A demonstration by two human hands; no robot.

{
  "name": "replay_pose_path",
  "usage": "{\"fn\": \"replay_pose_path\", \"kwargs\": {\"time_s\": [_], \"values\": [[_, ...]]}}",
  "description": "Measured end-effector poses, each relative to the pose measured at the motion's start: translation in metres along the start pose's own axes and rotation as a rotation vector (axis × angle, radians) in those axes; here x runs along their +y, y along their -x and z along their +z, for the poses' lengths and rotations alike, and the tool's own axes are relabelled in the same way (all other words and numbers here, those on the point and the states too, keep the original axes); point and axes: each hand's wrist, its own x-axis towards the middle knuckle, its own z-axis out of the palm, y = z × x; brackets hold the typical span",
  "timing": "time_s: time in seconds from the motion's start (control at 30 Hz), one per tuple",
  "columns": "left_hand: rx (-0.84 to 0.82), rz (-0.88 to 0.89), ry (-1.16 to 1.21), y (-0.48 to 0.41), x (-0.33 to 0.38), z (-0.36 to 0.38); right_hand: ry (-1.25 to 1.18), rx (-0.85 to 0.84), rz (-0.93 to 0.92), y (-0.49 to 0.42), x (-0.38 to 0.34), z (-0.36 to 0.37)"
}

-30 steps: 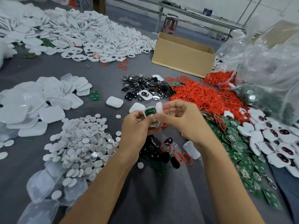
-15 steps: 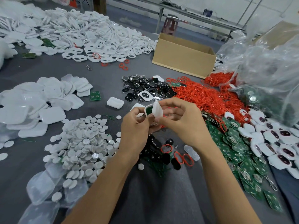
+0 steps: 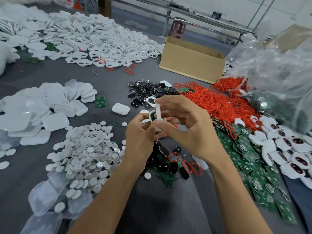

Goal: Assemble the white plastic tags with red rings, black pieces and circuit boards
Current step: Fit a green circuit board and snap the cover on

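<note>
My left hand [image 3: 141, 139] grips a white tag shell [image 3: 152, 115] with a green circuit board inside it, held above the table's middle. My right hand [image 3: 185, 125] pinches a white cover piece [image 3: 158, 110] edge-on, right against that shell. A bit of red ring [image 3: 169, 118] shows behind the shell. Beneath my hands lie loose black pieces [image 3: 166, 160] and red rings [image 3: 191, 166]. Red rings [image 3: 214, 102] are heaped to the right, with green circuit boards [image 3: 244, 154] nearer me.
White round discs [image 3: 87, 149] are piled at the left, white covers [image 3: 42, 105] beyond them. White tag frames [image 3: 94, 41] fill the back left. A cardboard box [image 3: 192, 65] stands behind, clear plastic bags [image 3: 273, 78] at right, finished tags [image 3: 290, 149] far right.
My right hand has turned the white cover from lying flat beside the shell to standing edge-on over it. Both hands stayed in about the same place.
</note>
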Motion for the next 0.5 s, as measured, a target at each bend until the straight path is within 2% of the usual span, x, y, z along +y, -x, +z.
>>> {"fn": "replay_pose_path", "kwargs": {"time_s": [0.27, 0.37, 0.43, 0.5], "values": [[0.009, -0.006, 0.010, 0.001, 0.002, 0.000, 0.110, -0.032, 0.026, 0.001, -0.003, 0.000], [0.051, -0.072, 0.054, -0.001, 0.003, 0.002, 0.087, 0.060, 0.112, 0.000, 0.000, -0.001], [0.071, -0.125, 0.083, -0.003, 0.004, 0.002, 0.010, 0.163, 0.224, -0.002, 0.003, -0.004], [0.057, -0.159, 0.077, -0.003, 0.004, 0.002, -0.272, 0.228, 0.378, -0.003, 0.004, -0.010]]}}
